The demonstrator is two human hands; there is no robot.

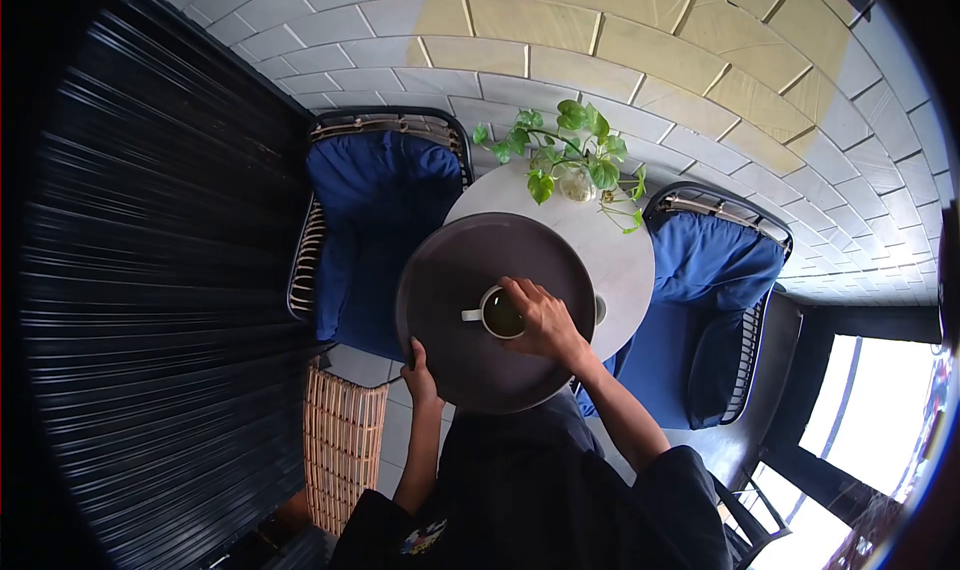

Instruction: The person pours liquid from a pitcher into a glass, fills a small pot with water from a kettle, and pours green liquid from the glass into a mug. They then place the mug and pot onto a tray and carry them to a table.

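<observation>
Closest in, two dark sleeves reach forward toward a round dark tray, which serves as the landmark here. The left hand is closed around the near left rim of the tray, with the fingers wrapped under the edge and the thumb side on top. The right hand lies over the middle of the tray, with its fingers curled down onto the rim of a white cup. The grip looks loose and from above, and how tightly it pinches cannot be told.

The cup stands upright near the centre of the tray, holds a dark greenish drink, and has its handle pointing toward the tray's left side.

Below the tray's near left edge stands a woven wicker piece. Under the tray's far right part is a round pale table, which the tray overlaps. Just off the tray's right rim a small pale round thing sits on the table, too hidden to identify.

Left of the tray is a chair with a blue cushion, and right of it a second blue chair. Beyond the tray, at the table's far edge, a leafy green plant sits in a clear glass vase. Further still lies a paved floor of grey and yellowish blocks. A dark slatted wall runs along far to the tray's left.
</observation>
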